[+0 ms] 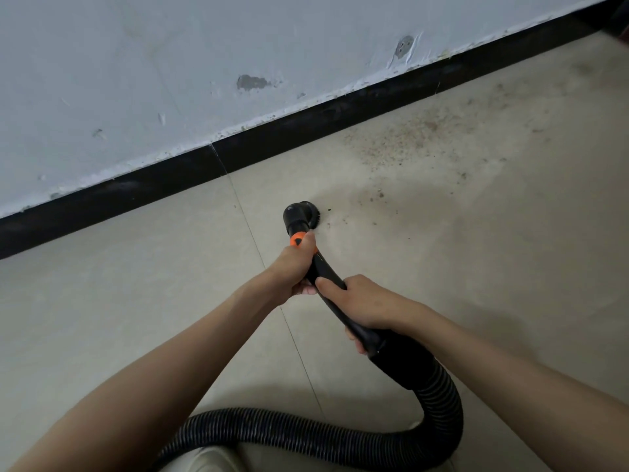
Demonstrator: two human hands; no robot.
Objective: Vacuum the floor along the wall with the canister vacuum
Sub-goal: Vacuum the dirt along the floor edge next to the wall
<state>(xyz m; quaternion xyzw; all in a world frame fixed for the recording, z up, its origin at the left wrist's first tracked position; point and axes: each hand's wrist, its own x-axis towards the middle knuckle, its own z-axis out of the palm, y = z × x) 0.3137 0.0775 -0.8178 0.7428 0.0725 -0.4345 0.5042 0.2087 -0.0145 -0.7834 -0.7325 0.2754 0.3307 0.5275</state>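
Brush nozzle (301,216) down on the floor tile (442,267), near the black skirting (306,124) but not against it, a few dark crumbs just beside the bristles. Judged partway: pale swept patch around the nozzle, speckled grit (401,141) waiting further right along the wall. Left hand (294,264) wrapped round the orange collar (297,240); right hand (360,306) clasping the black handle tube (326,277), ribbed hose (439,396) looping behind
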